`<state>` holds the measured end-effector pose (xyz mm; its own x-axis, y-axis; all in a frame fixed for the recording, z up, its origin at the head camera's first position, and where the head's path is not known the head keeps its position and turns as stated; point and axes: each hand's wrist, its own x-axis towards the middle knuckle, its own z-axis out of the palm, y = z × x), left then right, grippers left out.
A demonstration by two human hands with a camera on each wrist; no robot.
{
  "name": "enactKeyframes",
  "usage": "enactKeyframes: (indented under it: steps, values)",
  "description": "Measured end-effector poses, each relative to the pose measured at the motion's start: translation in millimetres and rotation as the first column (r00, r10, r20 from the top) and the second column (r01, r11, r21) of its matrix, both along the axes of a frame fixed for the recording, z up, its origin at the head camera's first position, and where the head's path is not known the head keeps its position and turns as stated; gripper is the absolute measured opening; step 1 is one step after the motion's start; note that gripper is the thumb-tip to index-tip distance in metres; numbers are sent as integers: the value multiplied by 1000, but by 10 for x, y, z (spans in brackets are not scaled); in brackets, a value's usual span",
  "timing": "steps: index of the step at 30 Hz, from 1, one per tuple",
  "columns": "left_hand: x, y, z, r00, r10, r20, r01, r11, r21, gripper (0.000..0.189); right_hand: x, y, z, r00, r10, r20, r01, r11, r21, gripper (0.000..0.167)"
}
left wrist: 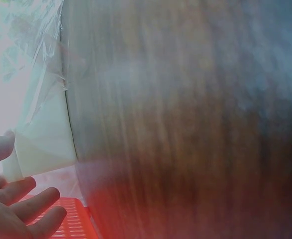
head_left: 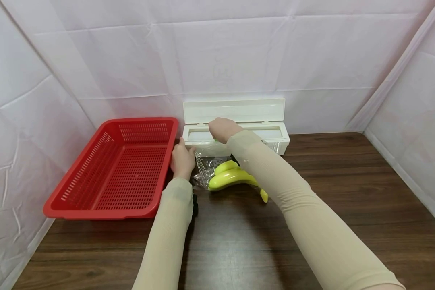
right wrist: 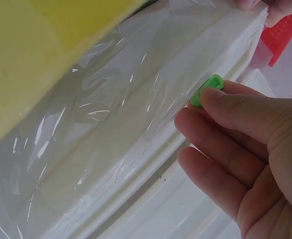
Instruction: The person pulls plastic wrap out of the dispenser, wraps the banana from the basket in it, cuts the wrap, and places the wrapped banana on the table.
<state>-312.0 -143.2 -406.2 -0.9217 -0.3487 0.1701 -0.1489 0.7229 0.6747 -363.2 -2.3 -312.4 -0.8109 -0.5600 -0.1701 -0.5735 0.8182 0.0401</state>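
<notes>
A white cling film dispenser (head_left: 235, 150) stands against the back wall, its lid (head_left: 235, 111) raised. My right hand (head_left: 224, 129) pinches a small green slide cutter (right wrist: 207, 90) between thumb and finger, along the dispenser's top edge. At the dispenser's left end my left hand (head_left: 183, 160) grips the corner between thumb and forefinger, the other fingers loosely spread, as the left wrist view shows. Clear cling film (head_left: 204, 171) hangs over the front and reaches the table. Yellow bananas (head_left: 229, 179) lie on the film before the dispenser, partly hidden by the right sleeve.
Left of the dispenser, close beside my left hand, is a red plastic basket (head_left: 156, 205) with slotted sides. The dark wood table (head_left: 224, 249) extends toward me and to the right. White sheeting (head_left: 217, 52) hangs behind and along both sides.
</notes>
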Motion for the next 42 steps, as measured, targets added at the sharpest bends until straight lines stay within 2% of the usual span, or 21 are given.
enactKeyframes:
  steps: [13,25,32,42]
  values:
    - [15,12,23,1000,-3,4,4,1000,-10,61,-6,40,-10,1000,-2,-2,2,1000,3,15]
    - [-13,-4,11,1000,-3,1,3,1000,-27,62,-34,53,-39,998,32,-57,-31,999,24,17]
    - [-16,-16,9,1000,-4,7,4,1000,-26,62,-63,64,-60,998,6,-62,-5,1000,18,14]
    - [-13,-8,10,1000,-6,7,7,1000,-19,62,-52,82,-74,996,19,-89,-14,998,54,16]
